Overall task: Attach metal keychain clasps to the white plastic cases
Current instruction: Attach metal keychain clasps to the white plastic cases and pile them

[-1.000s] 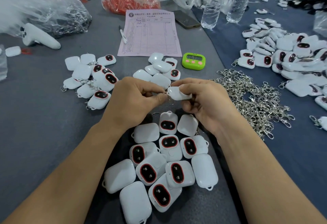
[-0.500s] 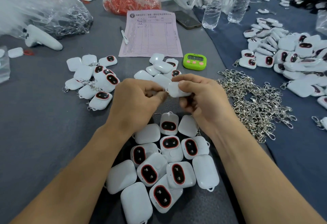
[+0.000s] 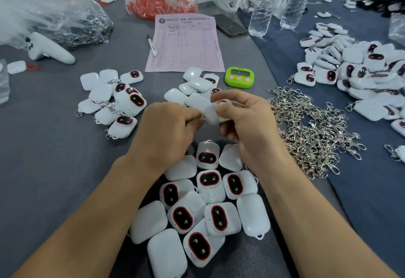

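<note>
My right hand (image 3: 245, 119) grips a white plastic case (image 3: 215, 114), blurred, above the middle of the table. My left hand (image 3: 166, 128) has its fingers curled at the case's left end; a clasp there is hidden by the fingers. Below my hands lies a cluster of white cases (image 3: 197, 209), several with red-ringed black windows. A heap of loose metal clasps (image 3: 311, 130) lies to the right. A group of cases with clasps attached (image 3: 114, 100) sits at the left. A few more cases (image 3: 192, 87) lie just beyond my hands.
A green timer (image 3: 239, 77), a pink form (image 3: 186, 44) with a pen (image 3: 151, 44), a phone (image 3: 230, 25) and two water bottles (image 3: 263, 10) stand behind. Plastic bags (image 3: 43, 14) fill the back left; a large case pile (image 3: 361, 73) lies at the right.
Both hands have risen slightly and moved away from me with the case; the case now looks blurred and turned between the fingers.
</note>
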A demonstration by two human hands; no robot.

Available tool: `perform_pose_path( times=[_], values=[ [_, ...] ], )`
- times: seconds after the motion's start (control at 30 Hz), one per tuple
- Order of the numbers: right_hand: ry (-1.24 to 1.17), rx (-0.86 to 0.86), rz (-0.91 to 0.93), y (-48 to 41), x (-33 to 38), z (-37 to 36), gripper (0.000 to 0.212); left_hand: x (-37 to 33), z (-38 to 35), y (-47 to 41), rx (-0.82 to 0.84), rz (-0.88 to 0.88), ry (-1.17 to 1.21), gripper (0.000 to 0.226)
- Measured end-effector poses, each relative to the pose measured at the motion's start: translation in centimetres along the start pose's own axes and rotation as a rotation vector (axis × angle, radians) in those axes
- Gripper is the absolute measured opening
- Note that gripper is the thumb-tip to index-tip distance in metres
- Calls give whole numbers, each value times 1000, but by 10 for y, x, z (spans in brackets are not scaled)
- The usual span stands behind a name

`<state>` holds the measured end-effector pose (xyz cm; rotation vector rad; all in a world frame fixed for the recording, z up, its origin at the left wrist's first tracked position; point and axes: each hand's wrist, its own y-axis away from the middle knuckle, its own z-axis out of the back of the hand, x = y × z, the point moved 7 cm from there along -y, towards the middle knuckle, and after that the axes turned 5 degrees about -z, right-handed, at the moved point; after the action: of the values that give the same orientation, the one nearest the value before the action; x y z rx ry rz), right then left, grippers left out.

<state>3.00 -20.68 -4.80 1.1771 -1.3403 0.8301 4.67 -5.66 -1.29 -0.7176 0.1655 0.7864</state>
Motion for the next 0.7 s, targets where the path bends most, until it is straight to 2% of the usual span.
perform_pose_path(
  times=[0.07, 0.13, 0.17, 0.3, 0.37, 0.43, 0.53, 0.63, 0.7],
  values=[
    [13, -39, 18, 0, 0, 0, 20, -10, 0, -1, -15, -101, -203, 24],
    [-57, -67, -15, -2, -2, 4, 20, -12, 1, -1, -49, -75, -191, 28],
    [-96, -66, -41, -2, -3, 6, 20, -9, 1, -1, -55, -16, -103, 29],
    [-239, -17, -145, -3, -7, 6, 21, 15, -15, 2, -19, 347, 503, 21],
    [-261, -4, -163, -2, -8, 5, 21, 17, -23, 3, 9, 435, 658, 22],
    [-256, 8, -149, -2, -7, 3, 20, 17, -24, 3, 11, 442, 690, 22],
    [-171, -8, -69, -1, -2, 3, 20, 17, -13, 0, -13, 305, 492, 19],
    [104, -111, 161, 6, 10, 4, 16, 3, -9, -2, 69, 67, 55, 21],
    [280, -185, 290, 13, 17, 2, 14, -10, -5, -3, 43, -63, -209, 15]
  ],
)
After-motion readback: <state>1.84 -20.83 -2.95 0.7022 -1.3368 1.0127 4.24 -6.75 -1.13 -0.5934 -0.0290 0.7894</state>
